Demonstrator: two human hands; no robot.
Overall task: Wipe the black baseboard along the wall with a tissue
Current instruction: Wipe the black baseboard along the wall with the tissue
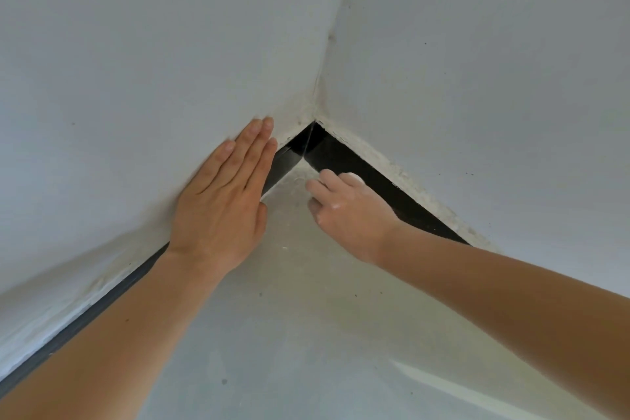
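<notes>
Your left hand (218,204) lies flat and released against the left wall (136,61), fingers together, covering part of the baseboard (385,186) there; it looks like a brace for leaning into the corner (315,123). Your right hand (351,208) is clenched around the tissue (353,177), which shows only as a white wad at the knuckles, pressed against the baseboard on the right wall (494,78), just beside the corner. That grip probably keeps the tissue bunched so it can rub the face of the strip. The mitred joint where the two strips meet is bare and tight, so getting in there likely needs fingertips. Along the right strip, room opens toward your forearm. The floor (324,334) below is open, with rough plaster along the baseboard's upper edge.
</notes>
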